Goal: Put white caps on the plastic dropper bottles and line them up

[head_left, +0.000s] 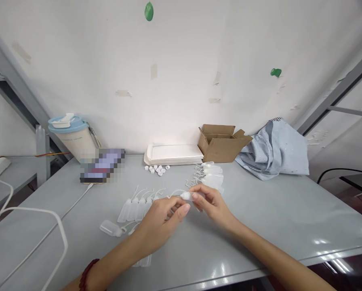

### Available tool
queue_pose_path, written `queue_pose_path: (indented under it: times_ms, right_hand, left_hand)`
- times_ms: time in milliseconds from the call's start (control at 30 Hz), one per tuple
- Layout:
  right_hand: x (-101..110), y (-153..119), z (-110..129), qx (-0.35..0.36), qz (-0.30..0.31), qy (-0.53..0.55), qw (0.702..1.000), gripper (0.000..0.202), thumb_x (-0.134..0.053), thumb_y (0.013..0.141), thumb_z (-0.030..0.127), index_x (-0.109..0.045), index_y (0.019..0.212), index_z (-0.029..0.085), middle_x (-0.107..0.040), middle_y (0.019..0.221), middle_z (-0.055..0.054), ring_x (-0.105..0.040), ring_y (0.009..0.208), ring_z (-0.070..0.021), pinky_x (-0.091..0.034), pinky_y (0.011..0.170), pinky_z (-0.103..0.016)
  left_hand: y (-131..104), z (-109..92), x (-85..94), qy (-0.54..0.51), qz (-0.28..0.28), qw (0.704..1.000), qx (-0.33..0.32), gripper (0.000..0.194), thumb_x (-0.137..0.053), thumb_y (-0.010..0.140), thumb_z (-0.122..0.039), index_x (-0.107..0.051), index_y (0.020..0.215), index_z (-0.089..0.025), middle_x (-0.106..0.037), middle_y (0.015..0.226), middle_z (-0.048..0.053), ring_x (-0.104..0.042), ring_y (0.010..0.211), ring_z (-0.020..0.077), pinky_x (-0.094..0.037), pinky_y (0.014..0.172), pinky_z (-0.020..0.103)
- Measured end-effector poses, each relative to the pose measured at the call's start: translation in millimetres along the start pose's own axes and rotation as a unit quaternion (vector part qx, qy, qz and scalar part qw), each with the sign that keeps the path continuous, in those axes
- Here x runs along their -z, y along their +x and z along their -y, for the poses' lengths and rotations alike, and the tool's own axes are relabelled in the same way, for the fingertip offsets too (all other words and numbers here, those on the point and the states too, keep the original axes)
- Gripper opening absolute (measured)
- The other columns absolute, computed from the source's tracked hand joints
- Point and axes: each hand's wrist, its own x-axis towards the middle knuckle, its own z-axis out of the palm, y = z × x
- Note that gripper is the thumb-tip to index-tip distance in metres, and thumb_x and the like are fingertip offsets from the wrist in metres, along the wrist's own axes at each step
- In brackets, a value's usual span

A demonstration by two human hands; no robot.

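My right hand (209, 204) pinches a small translucent dropper bottle (187, 196), its white nozzle pointing left and a thin strap arching from it. My left hand (165, 218) is close beside the nozzle, fingers loosely curled and thumb held apart; whether a fingertip touches the bottle is hidden. Behind and left of that hand lies a row of similar bottles (132, 210) with curled straps. Another bottle (110, 228) lies on its side, and further bottles (146, 260) are partly covered by my left forearm. More strapped bottles (213, 178) are stacked beyond my right hand.
Small white caps (159, 169) lie before a stack of white trays (175, 153). An open cardboard box (223, 145) and bunched pale-blue cloth (278, 149) stand at the back right. A blue-lidded cup (74, 137), a phone (104, 165) and a white cable (62, 230) occupy the left.
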Motion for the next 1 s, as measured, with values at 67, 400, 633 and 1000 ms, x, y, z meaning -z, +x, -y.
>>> queue_pose_path:
  times_ms: [67,400,633,1000]
  right_hand:
    - [-2.3,-3.4,1.2,0.066,-0.002,-0.075,0.995,0.021,-0.050,0.088,0.035,-0.060,0.089,0.017,-0.056,0.068,0.000,-0.047,0.060,-0.0103,-0.037,0.053,-0.022]
    - [-5.9,-5.6,-11.4,0.290,-0.060,-0.256,0.920,0.016,-0.050,0.089,0.025,-0.050,0.103,0.017,-0.059,0.075,-0.004,-0.053,0.064,-0.0133,-0.044,0.056,-0.024]
    - [-7.9,-4.9,-14.1,0.309,-0.030,-0.280,0.908,0.017,-0.038,0.093,0.023,-0.051,0.103,0.016,-0.053,0.069,-0.003,-0.045,0.060,-0.0136,-0.039,0.053,-0.024]
    - [-4.9,-8.7,-6.7,0.169,0.037,-0.181,0.968,0.028,-0.036,0.095,0.030,-0.058,0.089,0.014,-0.057,0.071,-0.003,-0.050,0.063,-0.0119,-0.040,0.059,-0.024]
  left_hand:
    - [0.1,0.4,-1.2,-0.055,0.001,0.998,0.020,0.034,-0.040,0.089,-0.041,-0.060,0.075,-0.017,-0.058,0.069,0.001,-0.056,0.065,0.0138,-0.045,0.061,0.023]
    - [4.7,8.3,1.1,-0.122,0.011,0.992,0.031,0.040,-0.040,0.089,-0.042,-0.052,0.062,-0.015,-0.053,0.057,-0.001,-0.053,0.055,0.0116,-0.042,0.058,0.024]
    - [3.5,12.2,0.4,-0.104,0.015,0.994,0.024,0.039,-0.040,0.088,-0.041,-0.050,0.060,-0.016,-0.044,0.047,-0.004,-0.043,0.046,0.0101,-0.037,0.051,0.023]
    - [-0.4,31.8,-9.1,0.222,-0.092,0.943,-0.232,0.029,-0.034,0.092,-0.018,-0.042,0.065,-0.018,-0.042,0.055,-0.003,-0.036,0.048,0.0101,-0.028,0.048,0.024]
